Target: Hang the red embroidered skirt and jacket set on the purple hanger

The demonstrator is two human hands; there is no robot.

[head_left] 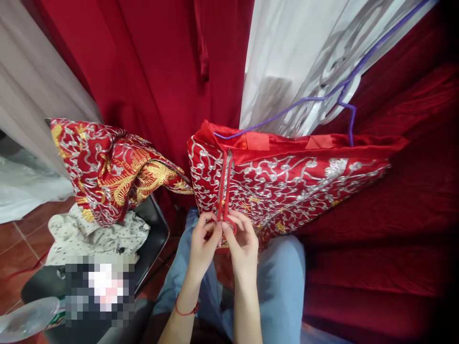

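Note:
A red satin garment (287,177) with silver embroidery hangs before me on a purple wire hanger (283,114). Near its left side, red cords (224,191) run down from the top edge. My left hand (206,239) and my right hand (244,239) meet at the lower end of these cords. Both are closed in a pinch, thumbs almost touching, with a small red loop showing between the fingers. The fingertips partly hide how the cord is looped. A thin red bracelet (186,313) is on my left wrist.
At left, a dark chair (154,229) bears a polka-dot cloth (96,234) and a gold-embroidered red garment (114,167). A plastic bottle (30,317) lies at lower left, beside a blurred patch. Red curtains (154,62) and white drapery (287,43) hang behind.

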